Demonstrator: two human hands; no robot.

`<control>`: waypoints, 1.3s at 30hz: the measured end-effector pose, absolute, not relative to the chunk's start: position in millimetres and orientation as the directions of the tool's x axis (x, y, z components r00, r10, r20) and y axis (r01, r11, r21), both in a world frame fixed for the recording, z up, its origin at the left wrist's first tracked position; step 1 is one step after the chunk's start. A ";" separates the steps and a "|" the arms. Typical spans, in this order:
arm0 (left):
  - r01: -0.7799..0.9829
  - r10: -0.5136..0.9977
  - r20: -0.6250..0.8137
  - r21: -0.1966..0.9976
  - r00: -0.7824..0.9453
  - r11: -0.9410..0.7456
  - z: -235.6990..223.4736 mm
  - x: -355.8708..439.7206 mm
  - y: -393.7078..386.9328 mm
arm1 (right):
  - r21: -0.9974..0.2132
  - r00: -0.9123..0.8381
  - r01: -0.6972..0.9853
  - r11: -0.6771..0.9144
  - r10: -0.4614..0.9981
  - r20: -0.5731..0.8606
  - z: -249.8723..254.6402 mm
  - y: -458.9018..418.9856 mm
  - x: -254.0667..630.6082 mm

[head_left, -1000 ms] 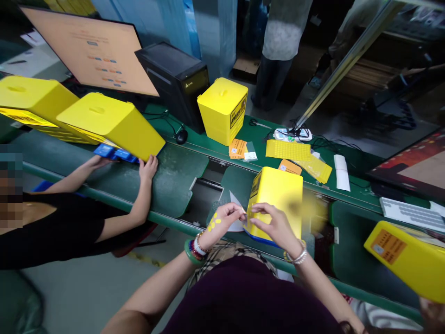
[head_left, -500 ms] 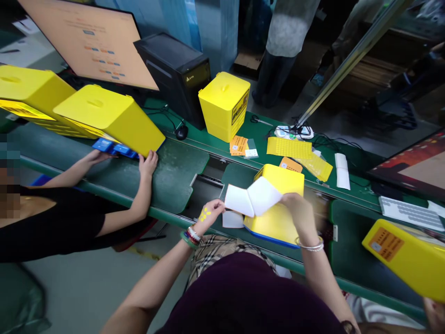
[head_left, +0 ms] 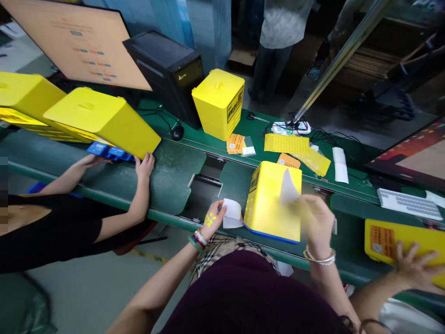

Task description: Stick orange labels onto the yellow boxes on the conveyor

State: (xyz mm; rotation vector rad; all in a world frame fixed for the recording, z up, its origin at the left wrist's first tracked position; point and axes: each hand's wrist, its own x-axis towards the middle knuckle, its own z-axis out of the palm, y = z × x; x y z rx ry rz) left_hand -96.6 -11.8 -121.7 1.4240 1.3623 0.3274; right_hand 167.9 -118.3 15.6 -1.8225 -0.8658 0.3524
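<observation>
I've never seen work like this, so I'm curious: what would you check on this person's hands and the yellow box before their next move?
1. Left hand has hold of the curled white paper: ok.
2. Right hand has a firm hold of the white sheet: cannot tell, it is blurred.
3. Yellow box lies on the green panel: ok.
4. White sheet is off the yellow box: cannot tell from this view.
5. Co-worker's hand, on a second yellow box, is apart from the right hand: ok.
</observation>
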 end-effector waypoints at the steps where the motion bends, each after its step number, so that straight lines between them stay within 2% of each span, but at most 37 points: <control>1: 0.362 0.816 -0.419 0.889 0.397 0.280 -100.0 -84.2 -14.4 | -0.852 0.648 0.486 -0.194 0.734 0.202 17.2 -116.9 156.8; 2: 0.173 0.769 -0.402 0.914 0.496 0.366 -77.5 -71.0 -17.5 | -0.809 0.585 0.562 -0.175 0.775 0.239 19.0 -114.8 145.0; 4: -0.104 0.644 -0.381 0.806 0.663 0.583 -35.9 -45.2 -24.2 | -0.751 0.419 0.654 -0.090 0.870 0.260 22.2 -110.0 123.3; 6: -0.207 0.575 -0.381 0.675 0.724 0.708 -6.5 -24.6 -28.8 | -0.744 0.207 0.667 0.040 0.949 0.237 23.9 -107.3 110.6; 8: -0.239 0.554 -0.402 0.609 0.729 0.756 7.6 -11.1 -29.0 | -0.778 0.086 0.618 0.110 0.975 0.206 21.9 -108.8 112.3; 9: -0.244 0.545 -0.410 0.589 0.731 0.770 9.8 -6.8 -27.6 | -0.802 0.114 0.590 0.092 0.974 0.195 19.2 -111.0 118.6; 11: -0.241 0.515 -0.424 0.548 0.745 0.801 9.0 -1.1 -23.5 | -0.844 0.347 0.534 -0.046 0.923 0.169 10.3 -116.8 138.7; 13: -0.219 0.476 -0.443 0.515 0.759 0.829 6.3 2.8 -20.5 | -0.881 0.607 0.420 -0.217 0.789 0.095 -1.0 -121.9 162.0; 14: -0.205 0.460 -0.454 0.506 0.763 0.838 5.4 4.8 -19.9 | -0.900 0.682 0.338 -0.275 0.731 0.033 -6.3 -123.6 172.4; 17: -0.156 0.413 -0.467 0.495 0.782 0.855 4.9 12.3 -21.3 | -0.933 0.707 0.113 -0.343 0.687 -0.167 -15.8 -124.7 192.3; 19: -0.124 0.392 -0.465 0.507 0.794 0.853 4.1 18.9 -22.4 | -0.936 0.697 0.048 -0.349 0.683 -0.218 -15.9 -123.2 196.6; 21: -0.099 0.421 -0.462 0.573 0.780 0.813 0.8 26.7 -20.8 | -0.937 0.712 0.029 -0.347 0.665 -0.225 -13.3 -120.9 198.4; 25: -0.105 0.708 -0.352 0.851 0.613 0.514 -12.7 45.2 -4.2 | -0.943 0.765 0.001 -0.333 0.608 -0.214 -11.2 -114.8 208.6; 27: -0.048 0.785 -0.292 0.925 0.547 0.377 -20.3 54.4 8.3 | -0.946 0.776 -0.024 -0.325 0.590 -0.222 -14.5 -111.2 217.9; 32: 0.087 0.807 -0.294 0.953 0.512 0.291 -35.6 73.1 29.4 | -0.940 0.756 -0.120 -0.321 0.584 -0.296 -32.0 -102.2 238.6; 39: 0.095 0.799 -0.385 0.917 0.462 0.387 -55.3 84.0 31.0 | -0.934 0.757 -0.163 -0.319 0.566 -0.326 -50.4 -93.7 243.6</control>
